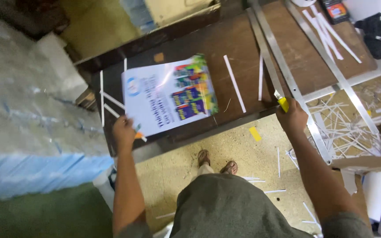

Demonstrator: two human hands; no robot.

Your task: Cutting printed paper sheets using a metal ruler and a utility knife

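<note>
A glossy printed sheet, white with a colourful block of pictures on its right side, lies on the dark wooden worktable. My left hand grips its near left corner at the table's front edge. My right hand is closed around a yellow utility knife, its tip up against a long metal ruler that lies across the table. The two hands are far apart, the sheet between them.
White paper strips lie on the table around the sheet. More offcuts litter the floor at right under a second long metal bar. Wrapped paper stacks stand to the left. My sandalled feet are below the table edge.
</note>
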